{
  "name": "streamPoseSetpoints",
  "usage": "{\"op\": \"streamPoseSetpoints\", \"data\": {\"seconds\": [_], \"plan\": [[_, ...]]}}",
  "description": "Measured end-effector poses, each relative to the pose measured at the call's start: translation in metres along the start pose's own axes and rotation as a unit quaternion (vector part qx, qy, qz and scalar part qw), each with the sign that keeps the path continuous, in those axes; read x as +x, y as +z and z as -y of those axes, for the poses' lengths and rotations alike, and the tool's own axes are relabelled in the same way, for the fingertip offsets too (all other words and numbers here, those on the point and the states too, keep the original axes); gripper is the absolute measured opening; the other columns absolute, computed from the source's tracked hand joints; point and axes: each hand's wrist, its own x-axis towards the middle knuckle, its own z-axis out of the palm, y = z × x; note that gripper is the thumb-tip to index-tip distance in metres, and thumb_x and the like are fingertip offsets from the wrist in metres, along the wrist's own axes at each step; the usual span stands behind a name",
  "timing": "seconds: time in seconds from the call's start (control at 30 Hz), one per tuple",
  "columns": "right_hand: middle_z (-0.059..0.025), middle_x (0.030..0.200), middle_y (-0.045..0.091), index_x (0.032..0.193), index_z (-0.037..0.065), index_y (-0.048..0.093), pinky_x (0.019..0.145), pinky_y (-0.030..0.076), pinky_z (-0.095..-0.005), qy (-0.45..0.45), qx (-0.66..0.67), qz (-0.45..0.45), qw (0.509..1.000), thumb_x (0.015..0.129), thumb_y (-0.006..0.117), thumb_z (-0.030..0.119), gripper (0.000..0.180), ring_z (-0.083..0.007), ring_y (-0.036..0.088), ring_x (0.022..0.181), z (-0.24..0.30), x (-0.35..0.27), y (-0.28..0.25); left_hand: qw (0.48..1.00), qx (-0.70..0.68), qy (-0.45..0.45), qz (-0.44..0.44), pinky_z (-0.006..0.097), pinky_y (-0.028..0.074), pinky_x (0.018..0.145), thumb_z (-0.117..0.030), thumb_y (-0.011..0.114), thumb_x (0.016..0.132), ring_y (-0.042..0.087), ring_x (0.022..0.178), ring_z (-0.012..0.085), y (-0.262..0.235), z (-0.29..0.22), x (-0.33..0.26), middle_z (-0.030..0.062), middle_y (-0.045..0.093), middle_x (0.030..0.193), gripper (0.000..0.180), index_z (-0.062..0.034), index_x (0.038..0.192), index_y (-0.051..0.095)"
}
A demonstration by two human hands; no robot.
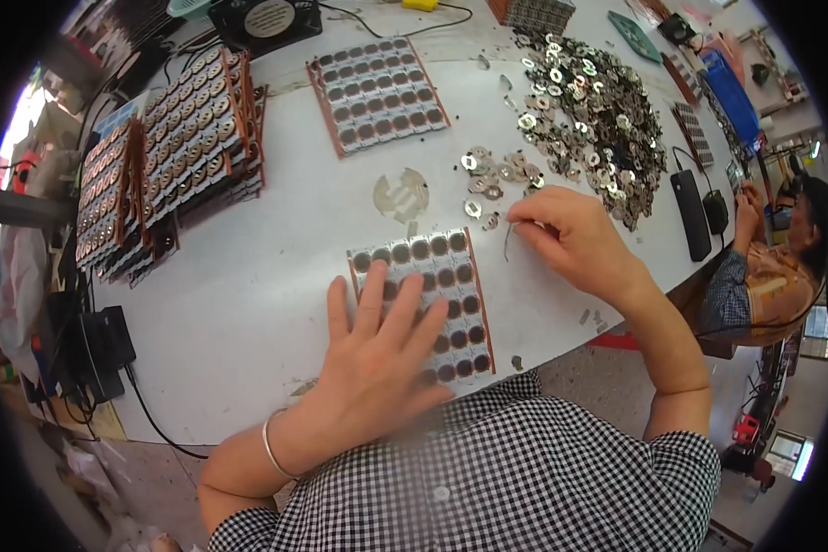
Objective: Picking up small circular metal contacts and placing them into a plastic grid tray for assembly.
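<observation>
From the person's head, through the left of two side-by-side fisheye cameras, we look steeply down and forward over the checked shirt (515,469) onto the white counter (248,313). We sit close above the counter, with the left hand (374,357) and right hand (566,235) near mid-view. Our wide lens bends the counter's edge and reaches a co-worker (771,281) by the right rim, the corners falling dark.

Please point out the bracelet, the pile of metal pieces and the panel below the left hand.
Bracelet (266,440), head view: its outer curve.
Pile of metal pieces (603,121), head view: its middle.
Panel (446,277), head view: a dark disc.
</observation>
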Motion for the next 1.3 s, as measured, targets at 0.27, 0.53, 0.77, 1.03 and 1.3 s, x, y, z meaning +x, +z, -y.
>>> {"op": "streamPoseSetpoints", "data": {"seconds": [0.27,0.53,0.77,1.03,1.3], "plan": [[-0.0132,0.092,0.068,0.106,0.002,0.072,0.072,0.053,-0.0354,0.012,-0.024,-0.084,0.996,0.088,0.074,0.010,0.019,-0.0287,0.065,0.079,0.011,0.024,0.040,1.000,0.013,-0.002,-0.008,0.074,0.020,0.112,-0.058,0.080,0.076,0.029,0.146,0.0510,0.000,-0.003,-0.003,0.0232,0.040,0.155,0.089,-0.0083,0.145,0.055],[0.0071,0.079,0.061,0.096,0.001,0.072,0.059,0.040,-0.0190,0.256,0.388,0.047,0.884,0.093,0.074,0.013,0.012,0.0000,0.049,0.067,0.025,0.023,0.017,1.000,-0.008,-0.004,-0.021,0.073,0.019,0.114,-0.057,0.083,0.071,0.028,0.147,0.0489,0.004,0.001,-0.005,0.0206,0.041,0.155,0.090,-0.0102,0.144,0.057],[0.0097,0.075,0.059,0.093,0.001,0.073,0.056,0.036,-0.0190,0.267,0.229,0.050,0.935,0.092,0.074,0.011,0.010,0.0015,0.044,0.063,0.027,-0.019,0.018,0.999,-0.018,-0.005,-0.027,0.073,0.017,0.115,-0.055,0.084,0.070,0.028,0.148,0.0485,0.004,0.001,-0.005,0.0192,0.041,0.155,0.091,-0.0101,0.145,0.056],[0.0067,0.081,0.064,0.098,0.000,0.073,0.060,0.041,-0.0195,0.298,0.213,0.040,0.930,0.091,0.075,0.009,0.012,0.0001,0.050,0.068,0.017,-0.032,0.010,1.000,0.002,0.004,-0.023,0.073,0.018,0.115,-0.056,0.083,0.072,0.029,0.147,0.0514,0.004,0.002,-0.004,0.0220,0.041,0.156,0.093,-0.0091,0.146,0.055],[-0.0013,0.092,0.068,0.107,-0.001,0.071,0.069,0.048,-0.0225,0.126,0.149,0.028,0.980,0.088,0.074,-0.001,0.020,-0.0062,0.058,0.075,0.023,-0.033,0.018,0.999,-0.003,0.001,-0.032,0.073,0.018,0.114,-0.057,0.082,0.072,0.029,0.147,0.0508,0.005,0.002,-0.006,0.0217,0.041,0.156,0.092,-0.0091,0.146,0.055]]}}
